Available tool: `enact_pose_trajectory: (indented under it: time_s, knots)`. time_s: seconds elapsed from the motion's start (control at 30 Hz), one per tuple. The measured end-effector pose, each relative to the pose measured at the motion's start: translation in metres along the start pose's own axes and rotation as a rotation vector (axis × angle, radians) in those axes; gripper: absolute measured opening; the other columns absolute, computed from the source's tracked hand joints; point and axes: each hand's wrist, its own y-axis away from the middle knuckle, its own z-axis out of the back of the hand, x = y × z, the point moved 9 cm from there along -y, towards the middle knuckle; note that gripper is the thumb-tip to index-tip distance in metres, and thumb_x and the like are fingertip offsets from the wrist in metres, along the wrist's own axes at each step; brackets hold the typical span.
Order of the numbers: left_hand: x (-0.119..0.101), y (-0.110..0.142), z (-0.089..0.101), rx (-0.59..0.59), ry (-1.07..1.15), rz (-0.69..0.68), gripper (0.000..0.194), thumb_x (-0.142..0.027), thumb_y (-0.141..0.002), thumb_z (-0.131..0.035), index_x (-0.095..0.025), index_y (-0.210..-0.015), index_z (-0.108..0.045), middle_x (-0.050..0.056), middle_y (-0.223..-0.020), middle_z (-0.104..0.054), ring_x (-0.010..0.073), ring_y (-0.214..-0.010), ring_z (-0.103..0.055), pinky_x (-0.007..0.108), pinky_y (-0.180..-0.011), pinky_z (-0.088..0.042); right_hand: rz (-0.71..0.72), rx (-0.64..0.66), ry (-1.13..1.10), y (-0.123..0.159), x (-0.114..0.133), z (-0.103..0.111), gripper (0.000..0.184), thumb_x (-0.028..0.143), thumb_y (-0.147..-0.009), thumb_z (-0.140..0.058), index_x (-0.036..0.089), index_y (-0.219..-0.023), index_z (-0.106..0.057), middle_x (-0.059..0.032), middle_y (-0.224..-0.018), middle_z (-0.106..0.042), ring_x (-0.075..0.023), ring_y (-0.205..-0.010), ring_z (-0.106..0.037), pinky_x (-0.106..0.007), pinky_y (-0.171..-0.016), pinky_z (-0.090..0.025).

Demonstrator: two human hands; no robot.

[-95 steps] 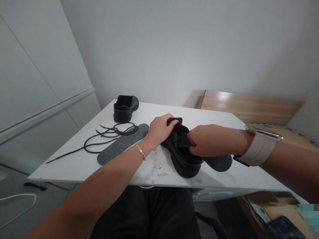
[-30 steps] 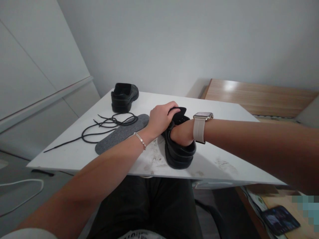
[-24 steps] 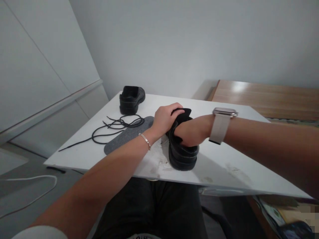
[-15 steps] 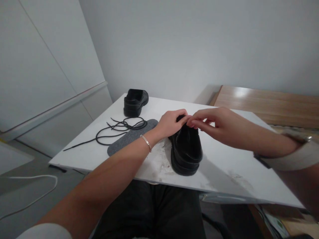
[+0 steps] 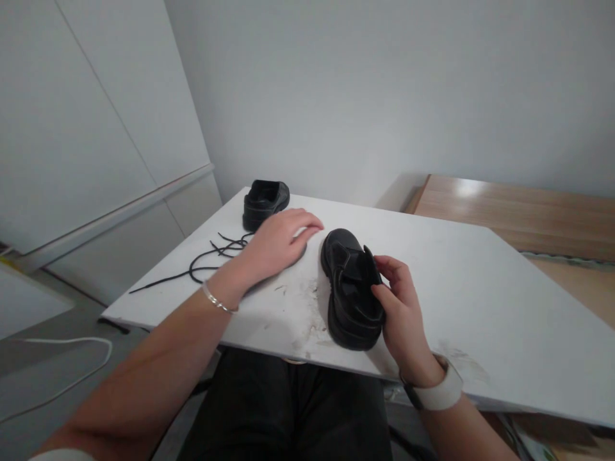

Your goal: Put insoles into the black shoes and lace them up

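Observation:
A black shoe (image 5: 346,282) lies near the front edge of the white table (image 5: 480,288), toe pointing away from me. My right hand (image 5: 401,310), with a pale watch strap at the wrist, grips its right side near the heel, fingers curled on the collar and tongue. My left hand (image 5: 276,242), bracelet at the wrist, lies to the left of the shoe with fingers stretched flat. It covers the grey insole (image 5: 302,250), of which only a dark sliver shows under the fingertips.
A second black shoe (image 5: 264,202) stands at the table's far left corner. Black laces (image 5: 204,264) lie loose behind my left wrist. Dirt smears mark the table by the near shoe. A wooden surface (image 5: 509,205) lies to the right, and a white cable (image 5: 72,378) on the floor at left.
My right hand came out of the shoe and moved round to grip its right side near the heel. My left hand let go of the shoe's tongue and shifted left onto the insole.

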Motion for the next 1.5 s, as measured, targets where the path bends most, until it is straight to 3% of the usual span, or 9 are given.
enact_pose_trajectory:
  time_s: [0.2,0.33,0.53,0.8,1.03,1.17,1.3,1.4,1.5]
  knots:
    - [0.11,0.035,0.013,0.374,-0.397,0.357,0.024,-0.032,-0.089,-0.055,-0.019,-0.085,-0.074,0.01,-0.089,-0.074,0.0241,-0.082,-0.065,0.03,-0.07,-0.042,-0.053,0.025,0.062,0.01,0.007,-0.002,0.043,0.027,-0.074,-0.057,0.023,-0.117,-0.055,-0.0101,-0.126,-0.06,-0.023,-0.099,-0.06,-0.04,-0.082,-0.052]
    - [0.122,0.038,-0.01,0.44,-0.365,0.357,0.026,-0.042,-0.085,-0.06,-0.019,-0.078,-0.071,0.01,-0.081,-0.071,0.0232,-0.074,-0.061,0.03,-0.062,-0.036,-0.015,0.036,0.082,0.011,0.009,-0.001,0.04,0.027,-0.078,-0.056,0.023,-0.117,-0.055,-0.0097,-0.126,-0.06,-0.024,-0.105,-0.06,-0.042,-0.089,-0.052]
    - [0.124,0.033,-0.025,0.456,-0.282,0.351,0.013,-0.027,-0.079,-0.057,-0.019,-0.071,-0.064,0.007,-0.075,-0.067,0.0205,-0.066,-0.057,0.03,-0.058,-0.034,0.025,0.073,0.098,0.01,0.01,-0.002,0.036,0.028,-0.082,-0.056,0.024,-0.118,-0.054,-0.0094,-0.127,-0.06,-0.0238,-0.113,-0.059,-0.042,-0.096,-0.051]
    - [0.096,-0.002,0.042,0.108,0.145,0.393,0.008,-0.025,-0.083,-0.054,-0.019,-0.078,-0.056,0.003,-0.07,-0.062,0.0147,-0.062,-0.056,0.026,-0.058,-0.041,0.045,0.115,0.177,0.003,0.011,0.002,0.039,0.037,-0.082,-0.061,0.024,-0.118,-0.055,-0.0111,-0.129,-0.056,-0.0295,-0.124,-0.053,-0.055,-0.105,-0.044]
    - [0.022,-0.024,0.084,-0.155,0.452,0.328,0.018,-0.023,-0.096,-0.053,-0.017,-0.08,-0.052,0.003,-0.076,-0.061,0.0128,-0.069,-0.062,0.028,-0.067,-0.049,0.402,-0.017,0.239,0.0,0.079,0.001,0.029,0.03,-0.086,-0.061,0.026,-0.114,-0.056,-0.0089,-0.126,-0.055,-0.0256,-0.121,-0.054,-0.051,-0.105,-0.046]
    - [-0.026,-0.03,0.088,-0.197,0.574,0.253,0.02,-0.023,-0.1,-0.051,-0.016,-0.081,-0.054,0.002,-0.083,-0.062,0.0133,-0.075,-0.067,0.027,-0.069,-0.05,0.372,0.156,0.109,-0.003,0.101,-0.034,0.031,0.034,-0.089,-0.062,0.024,-0.117,-0.054,-0.0103,-0.127,-0.059,-0.0228,-0.113,-0.06,-0.047,-0.105,-0.048]
    - [-0.055,-0.033,0.09,-0.218,0.576,0.242,0.023,-0.029,-0.101,-0.052,-0.016,-0.083,-0.057,0.002,-0.086,-0.063,0.0169,-0.082,-0.071,0.027,-0.069,-0.053,0.266,0.466,0.095,0.005,0.101,-0.082,0.056,0.039,-0.083,-0.074,0.024,-0.13,-0.048,-0.0112,-0.133,-0.059,-0.0236,-0.122,-0.056,-0.044,-0.11,-0.045]
    - [-0.061,-0.033,0.088,-0.214,0.562,0.244,0.029,-0.038,-0.101,-0.053,-0.016,-0.083,-0.058,0.002,-0.082,-0.062,0.0186,-0.083,-0.071,0.028,-0.068,-0.054,0.162,0.604,0.021,0.011,0.097,-0.098,0.049,0.042,-0.086,-0.071,0.021,-0.124,-0.051,-0.0059,-0.104,-0.067,-0.0187,-0.098,-0.064,-0.035,-0.09,-0.052]
    - [-0.053,-0.03,0.078,-0.158,0.634,0.27,0.036,-0.04,-0.104,-0.046,-0.016,-0.079,-0.055,0.002,-0.075,-0.058,0.016,-0.076,-0.067,0.031,-0.068,-0.055,0.041,0.695,-0.079,0.018,0.093,-0.097,0.031,0.047,-0.093,-0.06,0.019,-0.108,-0.056,0.003,-0.072,-0.056,-0.0111,-0.063,-0.056,-0.026,-0.062,-0.046]
